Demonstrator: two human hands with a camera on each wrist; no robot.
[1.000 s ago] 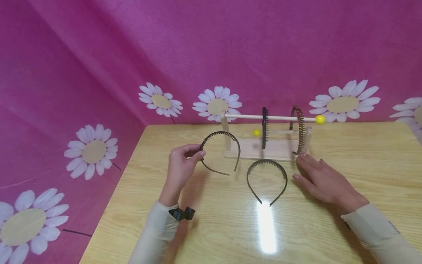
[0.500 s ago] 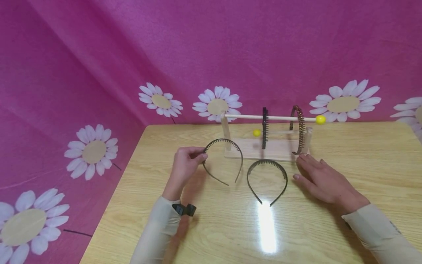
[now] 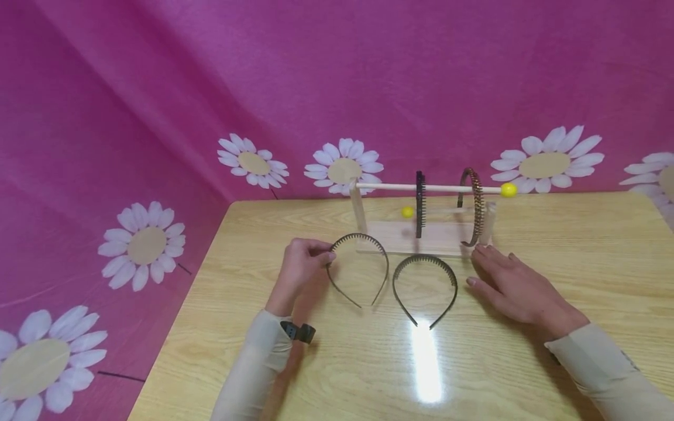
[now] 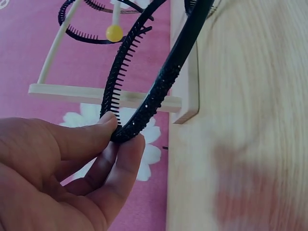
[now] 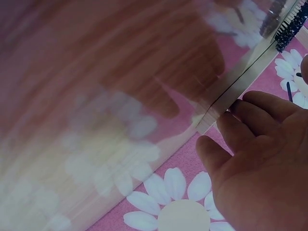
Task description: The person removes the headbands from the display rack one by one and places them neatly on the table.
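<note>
My left hand (image 3: 302, 266) pinches a black toothed headband (image 3: 360, 235) between thumb and fingers at its left side. Up close in the left wrist view, the headband (image 4: 156, 89) has small shiny beads on its outside. It hangs upright with its ends toward me, in front of a wooden stand (image 3: 395, 237). A second dark headband (image 3: 425, 257) lies on the table just to its right. My right hand (image 3: 518, 292) rests with extended fingers on the table, fingertips at the front right corner of the stand's base; the right wrist view shows this hand (image 5: 262, 149) touching the base edge.
On the stand's upper rod (image 3: 392, 187) hang a black headband (image 3: 419, 204) and a brown beaded headband (image 3: 478, 207). Yellow balls cap the upper rod (image 3: 508, 190) and the lower rod. A pink flowered cloth (image 3: 337, 76) hangs behind the wooden table (image 3: 363, 362).
My left hand has lowered the black headband toward the table and shifted it slightly right, closer to the headband lying there. The right hand has kept its place.
</note>
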